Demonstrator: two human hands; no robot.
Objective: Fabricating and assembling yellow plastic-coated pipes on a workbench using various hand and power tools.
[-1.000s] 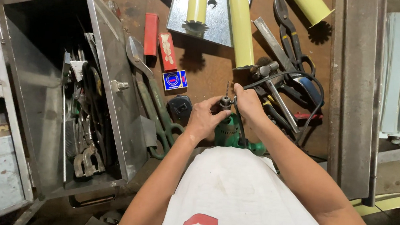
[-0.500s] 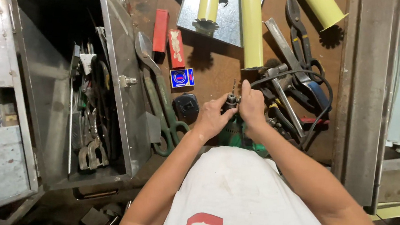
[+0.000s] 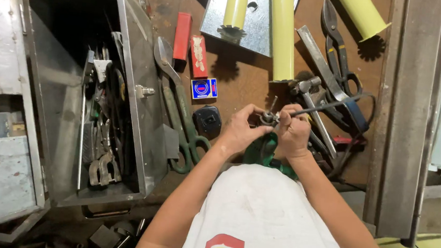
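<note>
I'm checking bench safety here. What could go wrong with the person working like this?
The small metal part pinched between left hand and right hand could drop among the snips and hammer below. Those loose blades also lie close to both wrists, so a slip might cut.

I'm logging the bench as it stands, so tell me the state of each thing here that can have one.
Toolbox: open, tools inside.
Left hand: closed on a small metal part.
Right hand: gripping the same part from the other side.
Green-handled snips: lying flat on the bench, blades shut.
Dark snips: lying flat, blades shut.
Hammer: lying on the bench.
Yellow tubes: lying down.
</note>
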